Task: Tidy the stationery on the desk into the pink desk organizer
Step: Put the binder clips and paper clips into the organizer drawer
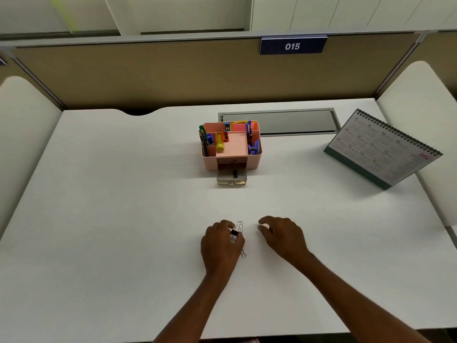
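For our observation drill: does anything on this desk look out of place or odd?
Yes. The organizer has its drawer pulled open with one clip inside, and the left hand holds more clips, well short of it.

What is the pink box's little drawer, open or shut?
Open. The drawer sticks out of the pink organizer front, with a black binder clip lying inside.

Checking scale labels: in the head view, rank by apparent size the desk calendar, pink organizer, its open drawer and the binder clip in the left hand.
1. desk calendar
2. pink organizer
3. drawer
4. binder clip, smallest despite being nearest the camera
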Motion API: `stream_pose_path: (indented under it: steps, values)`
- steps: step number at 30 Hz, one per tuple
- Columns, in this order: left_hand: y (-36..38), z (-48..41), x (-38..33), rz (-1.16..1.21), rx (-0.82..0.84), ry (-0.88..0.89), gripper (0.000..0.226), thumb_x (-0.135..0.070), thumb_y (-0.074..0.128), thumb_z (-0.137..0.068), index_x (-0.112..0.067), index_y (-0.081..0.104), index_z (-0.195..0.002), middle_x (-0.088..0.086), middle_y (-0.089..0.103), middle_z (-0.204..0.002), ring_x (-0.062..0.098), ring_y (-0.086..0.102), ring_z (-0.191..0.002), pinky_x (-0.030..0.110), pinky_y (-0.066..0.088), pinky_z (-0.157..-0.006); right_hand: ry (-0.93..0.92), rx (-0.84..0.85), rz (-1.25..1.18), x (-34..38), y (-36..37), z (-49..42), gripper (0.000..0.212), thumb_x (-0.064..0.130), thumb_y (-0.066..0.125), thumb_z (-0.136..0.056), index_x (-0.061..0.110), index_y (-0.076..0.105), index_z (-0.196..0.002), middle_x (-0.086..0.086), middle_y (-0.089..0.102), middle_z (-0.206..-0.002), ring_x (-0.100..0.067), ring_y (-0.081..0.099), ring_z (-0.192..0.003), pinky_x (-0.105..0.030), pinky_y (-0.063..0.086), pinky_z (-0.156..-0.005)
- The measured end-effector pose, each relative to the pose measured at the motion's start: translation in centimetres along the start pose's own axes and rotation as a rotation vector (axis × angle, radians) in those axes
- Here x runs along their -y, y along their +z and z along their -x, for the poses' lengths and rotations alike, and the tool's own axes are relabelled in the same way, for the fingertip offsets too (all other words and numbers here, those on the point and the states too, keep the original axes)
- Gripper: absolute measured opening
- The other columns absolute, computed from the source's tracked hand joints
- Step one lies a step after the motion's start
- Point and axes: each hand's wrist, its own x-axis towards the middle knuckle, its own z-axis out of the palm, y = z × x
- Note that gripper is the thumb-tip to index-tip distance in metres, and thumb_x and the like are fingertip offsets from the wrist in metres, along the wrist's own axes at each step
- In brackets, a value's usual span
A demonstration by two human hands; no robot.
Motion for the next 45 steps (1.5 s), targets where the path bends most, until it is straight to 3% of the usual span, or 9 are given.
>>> stream_pose_path:
  steps: [7,11,15,21,31,41,45]
  values:
    - [-3.3,-4.3,-1.1,0.132,-0.123,0.025,0.028,-0.040,0.074,-0.082,-0.032,0.059,-0.105,-0.014,0.061,-0.089,0.009,0.060,-0.088,0.031,0.052,-0.069,0.027,0.042,-0.110,0.9,2.7,3.8,0.026,0.051,0.053,-0.095,0.039,0.069,-0.112,0.017,0.073,-0.098,-0.007,0.067,-0.094,-0.030,0.054,-0.075]
    - [-4.7,-9.1,-2.8,0.153,-0.134,0.024,0.032,-0.036,0.078,-0.082,-0.029,0.054,-0.101,-0.012,0.065,-0.091,0.011,0.062,-0.082,0.027,0.046,-0.061,0.145,-0.010,-0.380,1.2,3.3,4.0,0.010,0.030,0.063,-0.091,0.031,0.073,-0.092,0.017,0.072,-0.087,-0.003,0.064,-0.087,-0.033,0.055,-0.077]
    - [-4.7,-13.3,-4.2,0.062,-0.053,0.047,0.034,-0.031,0.082,-0.082,-0.024,0.053,-0.097,-0.005,0.066,-0.087,0.017,0.063,-0.077,0.025,0.040,-0.056,0.192,-0.024,-0.500,1.4,3.4,3.9,0.011,0.022,0.068,-0.086,0.030,0.074,-0.084,0.018,0.072,-0.081,0.001,0.066,-0.081,-0.031,0.056,-0.076]
    - [-3.9,-17.5,-6.2,-0.078,0.161,0.081,0.023,-0.025,0.082,-0.084,-0.021,0.062,-0.093,0.000,0.069,-0.090,0.020,0.065,-0.084,0.032,0.052,-0.067,0.187,0.005,-0.508,0.8,3.4,3.6,0.008,0.027,0.065,-0.085,0.031,0.072,-0.084,0.016,0.072,-0.082,-0.002,0.066,-0.080,-0.031,0.057,-0.075]
    - [-2.5,-20.0,-7.0,-0.211,0.295,-0.047,0.018,-0.027,0.079,-0.085,-0.015,0.075,-0.097,0.004,0.071,-0.091,0.023,0.067,-0.088,0.037,0.059,-0.078,0.170,-0.020,-0.500,0.4,3.9,3.7,0.006,0.030,0.067,-0.087,0.033,0.072,-0.087,0.015,0.069,-0.079,-0.004,0.063,-0.079,-0.029,0.055,-0.070]
    - [-2.0,-20.2,-7.1,-0.267,0.301,-0.123,0.030,-0.030,0.077,-0.087,-0.014,0.069,-0.111,0.006,0.069,-0.105,0.026,0.067,-0.097,0.038,0.059,-0.086,0.171,-0.022,-0.466,0.6,3.6,3.8,0.006,0.029,0.066,-0.090,0.032,0.071,-0.088,0.017,0.066,-0.079,-0.004,0.060,-0.082,-0.029,0.053,-0.073]
    - [-2.1,-19.7,-7.1,-0.247,0.269,-0.134,0.027,-0.030,0.073,-0.090,-0.012,0.069,-0.109,0.006,0.068,-0.101,0.026,0.067,-0.094,0.037,0.058,-0.083,0.164,-0.027,-0.460,0.7,3.6,3.9,0.007,0.028,0.066,-0.090,0.033,0.070,-0.086,0.020,0.065,-0.076,-0.001,0.058,-0.083,-0.025,0.051,-0.072]
